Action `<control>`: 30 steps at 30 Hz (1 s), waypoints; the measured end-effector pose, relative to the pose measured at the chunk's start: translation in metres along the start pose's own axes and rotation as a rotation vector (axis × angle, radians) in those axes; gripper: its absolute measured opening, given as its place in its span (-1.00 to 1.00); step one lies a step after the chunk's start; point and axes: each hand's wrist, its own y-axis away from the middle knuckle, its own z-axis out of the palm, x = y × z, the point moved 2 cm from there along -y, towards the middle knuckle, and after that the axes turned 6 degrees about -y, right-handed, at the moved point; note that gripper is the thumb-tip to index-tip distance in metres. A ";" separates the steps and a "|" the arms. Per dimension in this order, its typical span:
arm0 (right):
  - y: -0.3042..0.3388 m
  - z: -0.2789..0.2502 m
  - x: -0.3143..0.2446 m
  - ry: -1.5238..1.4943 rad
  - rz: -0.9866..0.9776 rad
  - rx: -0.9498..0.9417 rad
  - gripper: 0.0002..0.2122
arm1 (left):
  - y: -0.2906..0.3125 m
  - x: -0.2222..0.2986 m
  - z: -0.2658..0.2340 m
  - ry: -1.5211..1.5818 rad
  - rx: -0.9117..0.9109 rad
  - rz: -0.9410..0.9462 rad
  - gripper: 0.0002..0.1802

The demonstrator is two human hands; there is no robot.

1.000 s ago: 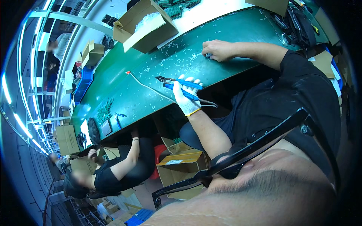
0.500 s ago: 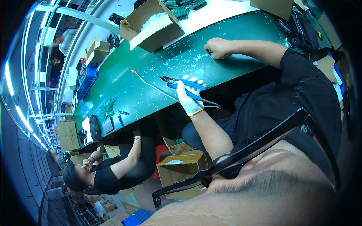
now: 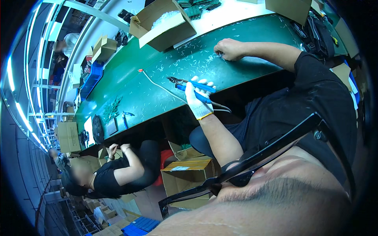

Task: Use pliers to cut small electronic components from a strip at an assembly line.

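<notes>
My left hand (image 3: 199, 100), in a white knitted glove with a yellow cuff edge, is palm up near the table's front edge. It is closed round the blue handles of a pair of cutting pliers (image 3: 193, 87), whose dark jaws point left. A thin grey cord (image 3: 159, 87) with a red tip lies on the table, passes behind the glove and shows again beyond the wrist. My bare right hand (image 3: 229, 49) rests in a fist on the green tabletop, farther off and to the right. Small white strips (image 3: 197, 59) lie about it. Its curled fingers hide what they hold, if anything.
An open cardboard box (image 3: 163, 25) with clear plastic inside stands at the back, beside stacked green boards (image 3: 197, 10). A black bag (image 3: 317, 33) is at the far right. Left, a co-worker (image 3: 118, 173) sits near another pair of pliers (image 3: 125, 119). A cardboard box (image 3: 185, 177) stands below.
The view has shifted slightly. My hands keep nearly the same pose, with the right fist turned a little. The co-worker's hand has left the table edge, and both their hands are now raised close together.
</notes>
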 end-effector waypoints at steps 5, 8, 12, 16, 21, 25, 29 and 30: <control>-0.017 -0.002 -0.017 -0.017 -0.078 0.049 -0.70 | 0.001 0.002 -0.001 0.008 0.001 0.009 -0.25; -0.030 0.011 -0.019 0.064 -0.185 0.047 -0.72 | -0.001 0.001 -0.001 0.009 -0.006 0.003 -0.25; -0.048 0.023 -0.011 0.136 -0.122 -0.103 -0.75 | 0.000 -0.001 0.001 0.003 -0.018 0.005 -0.25; -0.049 0.021 -0.014 0.103 -0.152 -0.086 -0.79 | 0.001 0.002 -0.003 0.010 -0.009 0.021 -0.25; -0.045 0.023 -0.013 0.046 -0.117 -0.039 -0.82 | 0.002 0.002 -0.002 0.021 -0.014 0.024 -0.26; -0.042 0.025 -0.009 0.037 -0.117 -0.026 -0.83 | 0.002 0.002 0.000 0.025 -0.009 0.019 -0.28; -0.041 0.017 -0.003 0.003 -0.128 -0.007 -0.83 | 0.001 0.001 0.001 0.033 -0.012 0.014 -0.29; -0.042 0.011 -0.010 -0.009 -0.139 -0.007 -0.83 | 0.001 0.002 -0.001 0.035 -0.012 0.015 -0.29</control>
